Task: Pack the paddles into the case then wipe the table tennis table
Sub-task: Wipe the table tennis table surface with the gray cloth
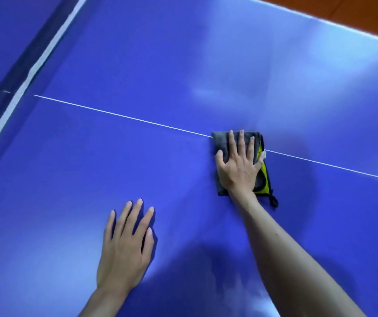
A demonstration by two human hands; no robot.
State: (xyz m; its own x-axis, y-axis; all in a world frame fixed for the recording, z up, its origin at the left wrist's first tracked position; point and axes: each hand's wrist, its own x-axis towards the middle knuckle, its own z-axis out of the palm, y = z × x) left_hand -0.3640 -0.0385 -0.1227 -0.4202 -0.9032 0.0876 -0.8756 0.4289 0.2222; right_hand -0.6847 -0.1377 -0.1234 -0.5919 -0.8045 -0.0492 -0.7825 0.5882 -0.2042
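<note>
The blue table tennis table (137,161) fills the view, with a thin white centre line (119,114) running across it. My right hand (238,165) lies flat with spread fingers on a folded grey and yellow cloth (220,143), pressing it onto the table where the centre line passes. A black loop of the cloth sticks out near my wrist. My left hand (126,245) rests palm down on the bare table, closer to me and to the left, fingers apart and holding nothing. No paddles or case are in view.
The net (12,88), dark with a white top band, crosses the far left of the table. The table's far edge (320,18) runs along the top right, with orange-brown floor (354,12) beyond it.
</note>
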